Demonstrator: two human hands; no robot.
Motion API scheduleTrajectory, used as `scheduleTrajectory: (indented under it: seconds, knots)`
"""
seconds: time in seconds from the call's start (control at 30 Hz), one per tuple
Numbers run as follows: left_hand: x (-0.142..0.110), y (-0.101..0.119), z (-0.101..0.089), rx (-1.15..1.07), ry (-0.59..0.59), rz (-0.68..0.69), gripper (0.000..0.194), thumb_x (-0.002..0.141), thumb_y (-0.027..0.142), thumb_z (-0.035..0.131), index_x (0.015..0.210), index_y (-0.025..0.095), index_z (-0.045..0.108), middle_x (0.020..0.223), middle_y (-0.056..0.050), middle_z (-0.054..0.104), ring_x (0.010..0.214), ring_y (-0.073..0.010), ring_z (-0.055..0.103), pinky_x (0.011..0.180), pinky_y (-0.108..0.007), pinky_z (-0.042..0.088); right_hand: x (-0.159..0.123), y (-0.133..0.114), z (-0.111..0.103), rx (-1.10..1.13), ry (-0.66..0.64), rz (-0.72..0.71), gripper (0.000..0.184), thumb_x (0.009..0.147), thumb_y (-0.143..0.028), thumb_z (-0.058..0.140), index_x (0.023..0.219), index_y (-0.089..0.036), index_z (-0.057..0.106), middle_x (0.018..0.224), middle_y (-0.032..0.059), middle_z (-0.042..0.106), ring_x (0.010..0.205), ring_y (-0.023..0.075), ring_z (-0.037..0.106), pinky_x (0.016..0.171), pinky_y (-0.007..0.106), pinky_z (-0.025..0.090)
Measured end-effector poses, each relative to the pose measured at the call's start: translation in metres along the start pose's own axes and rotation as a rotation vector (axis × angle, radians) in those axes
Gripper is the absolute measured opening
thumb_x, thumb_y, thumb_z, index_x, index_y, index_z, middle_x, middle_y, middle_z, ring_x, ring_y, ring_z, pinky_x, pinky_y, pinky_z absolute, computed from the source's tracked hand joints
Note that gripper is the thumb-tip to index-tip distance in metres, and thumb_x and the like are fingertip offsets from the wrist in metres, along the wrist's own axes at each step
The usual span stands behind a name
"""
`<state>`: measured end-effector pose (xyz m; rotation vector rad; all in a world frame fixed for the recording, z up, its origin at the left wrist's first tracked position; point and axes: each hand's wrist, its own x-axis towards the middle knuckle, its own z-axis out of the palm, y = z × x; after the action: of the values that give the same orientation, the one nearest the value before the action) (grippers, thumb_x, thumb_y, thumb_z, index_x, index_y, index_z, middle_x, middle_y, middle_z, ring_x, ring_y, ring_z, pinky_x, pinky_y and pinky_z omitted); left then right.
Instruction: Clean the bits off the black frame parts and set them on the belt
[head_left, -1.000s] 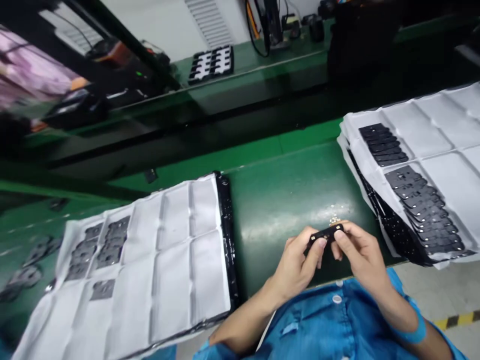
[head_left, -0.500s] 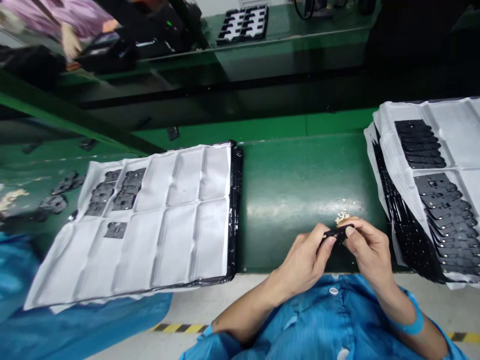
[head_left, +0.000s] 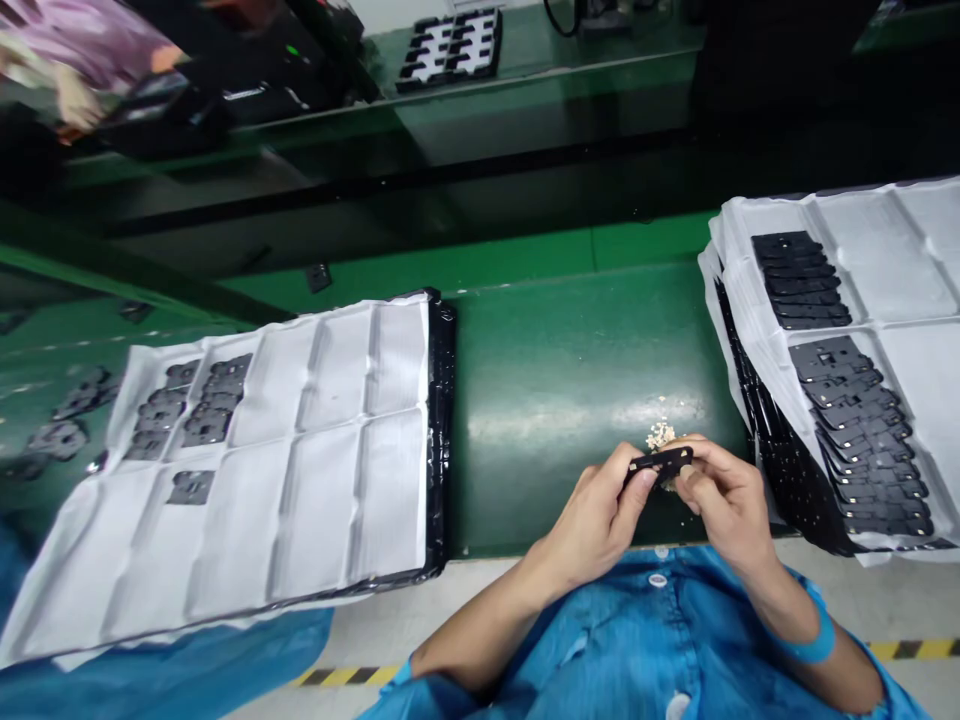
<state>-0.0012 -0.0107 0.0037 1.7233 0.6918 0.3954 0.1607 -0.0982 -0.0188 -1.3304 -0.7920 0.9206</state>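
A small flat black part [head_left: 660, 462] is held between both hands, over the near edge of the green bench [head_left: 570, 380]. My left hand [head_left: 600, 515] pinches its left end with thumb and fingers. On the part's right end my right hand [head_left: 720, 495] is closed, fingers curled over it. A little heap of pale crumbs [head_left: 660, 435] lies on the bench just beyond the part. Blue sleeves cover both of my forearms.
To the left lies a white-lined tray [head_left: 337, 460] with several black parts [head_left: 187, 415] in its far-left pockets. At the right a stack of trays [head_left: 885, 290] carries rows of black parts [head_left: 855, 420]. Another person's pink sleeve [head_left: 82, 40] shows at top left. A further tray [head_left: 450, 45] sits on the back shelf.
Both hands keep hold of the black part and have turned it slightly. The view has shifted a little; the trays have not moved.
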Motion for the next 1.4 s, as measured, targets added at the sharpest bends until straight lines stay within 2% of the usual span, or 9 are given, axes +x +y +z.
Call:
scheduleTrajectory:
  seconds: [0.17,0.33,0.43,0.63,0.8,0.97,1.13,1.3,1.4]
  knots:
    - [0.002,0.0,-0.002,0.059,0.015,0.011,0.024,0.114,0.035,0.043,0.095,0.022,0.048,0.07,0.007,0.045,0.059,-0.0098,0.04,0.061,-0.025,0.031,0.001,0.0,-0.005,0.017,-0.064,0.03,0.017,0.102,-0.03,0.066,0.102,-0.018,0.079,0.074,-0.0018,0.06,0.053,0.0086,0.049,0.052,0.023,0.042]
    - [0.0,0.002,-0.001,0.092,-0.001,-0.034,0.028,0.113,0.039,0.041,0.093,0.022,0.05,0.072,0.005,0.05,0.061,-0.0111,0.045,0.061,-0.025,0.032,0.003,0.005,0.002,-0.008,0.011,0.119,0.03,0.104,-0.042,0.065,0.091,-0.017,0.075,0.065,-0.0038,0.051,0.05,0.0083,0.039,0.048,0.023,0.032]
    - [-0.002,-0.003,0.002,0.101,0.02,-0.083,0.034,0.114,0.046,0.04,0.092,0.022,0.051,0.073,0.003,0.054,0.062,-0.0125,0.048,0.061,-0.025,0.036,0.005,0.009,0.007,0.026,0.004,0.136,0.03,0.1,-0.045,0.065,0.089,-0.018,0.072,0.067,-0.0031,0.053,0.051,0.0084,0.036,0.047,0.023,0.027]
    - [0.0,-0.016,0.0,0.115,0.049,-0.113,0.045,0.11,0.06,0.044,0.088,0.023,0.054,0.07,0.003,0.056,0.059,-0.0146,0.049,0.06,-0.026,0.038,0.008,0.013,0.007,0.037,-0.016,0.107,0.021,0.096,-0.035,0.061,0.089,-0.018,0.068,0.062,-0.0048,0.05,0.051,0.0087,0.039,0.049,0.023,0.029]
    - [0.001,-0.005,0.002,0.097,0.131,-0.162,0.047,0.107,0.065,0.049,0.089,0.022,0.058,0.073,0.002,0.058,0.066,-0.0161,0.051,0.066,-0.026,0.042,0.006,0.006,0.003,0.07,-0.162,0.112,0.019,0.094,-0.037,0.07,0.1,-0.019,0.066,0.07,-0.0048,0.054,0.06,0.0093,0.044,0.056,0.021,0.035]
    - [0.005,0.001,0.003,0.08,0.181,-0.152,0.048,0.105,0.066,0.051,0.087,0.023,0.058,0.072,0.003,0.057,0.065,-0.0165,0.051,0.066,-0.026,0.042,0.014,0.009,0.007,0.023,-0.088,0.099,0.026,0.102,-0.043,0.059,0.094,-0.019,0.064,0.062,-0.0051,0.052,0.057,0.0108,0.048,0.059,0.023,0.041]
    - [0.007,0.0,-0.003,0.094,0.179,-0.167,0.05,0.105,0.069,0.049,0.09,0.023,0.06,0.074,0.001,0.058,0.068,-0.0179,0.051,0.067,-0.027,0.043,0.015,0.013,0.007,0.041,-0.165,0.064,0.013,0.097,-0.033,0.063,0.095,-0.02,0.064,0.069,-0.0034,0.059,0.065,0.012,0.055,0.065,0.024,0.043]
    - [0.008,-0.005,-0.009,0.114,0.136,-0.154,0.052,0.104,0.072,0.046,0.088,0.024,0.058,0.074,0.0,0.059,0.067,-0.0189,0.051,0.065,-0.028,0.044,0.016,0.012,0.009,-0.011,-0.09,0.045,0.041,0.106,-0.06,0.058,0.093,-0.02,0.061,0.065,-0.0042,0.056,0.059,0.0119,0.053,0.063,0.025,0.044]
    - [0.012,-0.008,-0.012,0.097,0.136,-0.164,0.051,0.105,0.071,0.045,0.091,0.023,0.059,0.075,0.0,0.059,0.07,-0.0187,0.052,0.069,-0.028,0.046,0.018,0.007,0.012,-0.066,-0.058,-0.018,0.046,0.109,-0.061,0.054,0.089,-0.02,0.062,0.067,-0.0031,0.057,0.058,0.0122,0.055,0.063,0.026,0.045]
